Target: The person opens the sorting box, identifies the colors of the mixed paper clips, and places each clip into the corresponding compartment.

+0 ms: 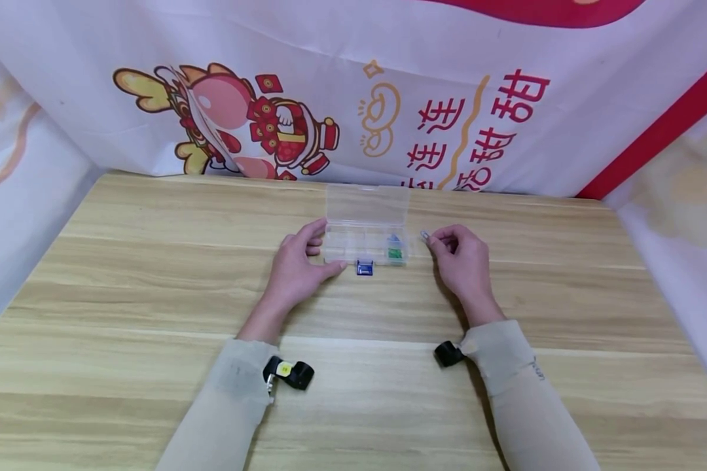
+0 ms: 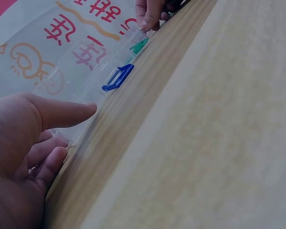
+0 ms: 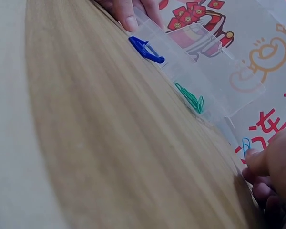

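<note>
A clear plastic compartment box (image 1: 346,251) stands on the table with its lid (image 1: 367,204) raised at the back and a blue latch (image 1: 364,267) at its front. My left hand (image 1: 297,261) holds the box by its left end, the thumb on the front edge and the forefinger at the back corner. Green paper clips (image 3: 189,98) lie in a front compartment at the right, with small blue pieces (image 1: 393,239) in the one behind. Just right of the box, my right hand (image 1: 462,258) pinches a light blue paper clip (image 3: 246,144) between thumb and forefinger.
The box rests on a wood-grain table (image 1: 153,275), near its back edge. Behind it hangs a white printed cloth (image 1: 342,78) with red characters and a cartoon figure. Black wrist cameras (image 1: 297,375) are strapped over both sleeves.
</note>
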`<state>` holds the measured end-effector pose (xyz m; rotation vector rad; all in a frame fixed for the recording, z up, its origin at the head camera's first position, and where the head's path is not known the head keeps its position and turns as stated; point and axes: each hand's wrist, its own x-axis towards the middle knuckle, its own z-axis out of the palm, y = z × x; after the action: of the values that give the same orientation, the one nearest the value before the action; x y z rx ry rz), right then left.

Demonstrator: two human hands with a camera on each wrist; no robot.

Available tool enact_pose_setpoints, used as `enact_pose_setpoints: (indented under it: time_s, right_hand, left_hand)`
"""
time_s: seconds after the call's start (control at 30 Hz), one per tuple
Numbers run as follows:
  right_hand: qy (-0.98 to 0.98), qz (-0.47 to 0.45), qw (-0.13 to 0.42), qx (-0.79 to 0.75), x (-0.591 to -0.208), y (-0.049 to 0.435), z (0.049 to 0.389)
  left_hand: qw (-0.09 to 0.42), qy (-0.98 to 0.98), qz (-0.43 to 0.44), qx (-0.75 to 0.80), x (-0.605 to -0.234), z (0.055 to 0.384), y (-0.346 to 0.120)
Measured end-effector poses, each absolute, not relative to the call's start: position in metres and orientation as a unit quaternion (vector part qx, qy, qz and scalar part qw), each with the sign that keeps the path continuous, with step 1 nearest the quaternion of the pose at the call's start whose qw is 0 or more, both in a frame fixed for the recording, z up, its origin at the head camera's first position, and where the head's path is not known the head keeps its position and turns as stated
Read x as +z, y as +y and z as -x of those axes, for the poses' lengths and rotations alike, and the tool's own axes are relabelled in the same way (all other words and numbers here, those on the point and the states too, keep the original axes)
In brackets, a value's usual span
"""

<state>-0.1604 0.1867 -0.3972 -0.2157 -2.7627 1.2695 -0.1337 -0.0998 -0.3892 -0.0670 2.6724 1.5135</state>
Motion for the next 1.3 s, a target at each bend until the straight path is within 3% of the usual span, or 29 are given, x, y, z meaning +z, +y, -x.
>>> enact_pose_setpoints:
  time_s: [0.47,0.87,1.3]
  right_hand:
    - [-0.888,0.087,0.032,0.451,-0.395,0.186,0.161]
    - [-0.78,0.149,0.009,0.607,-0.382,0.198,0.163]
    - [-0.775,0.123,0.0,0.62,-0.38,0.187,0.16]
  left_hand:
    - [0.034,0.868,0.019,0.495,-0.39,0.134,-0.1]
    - [0.031,0.87,0.016,0.491,-0.39,0.134,-0.101]
    - [0.033,0.869,0.017,0.494,-0.39,0.134,-0.101]
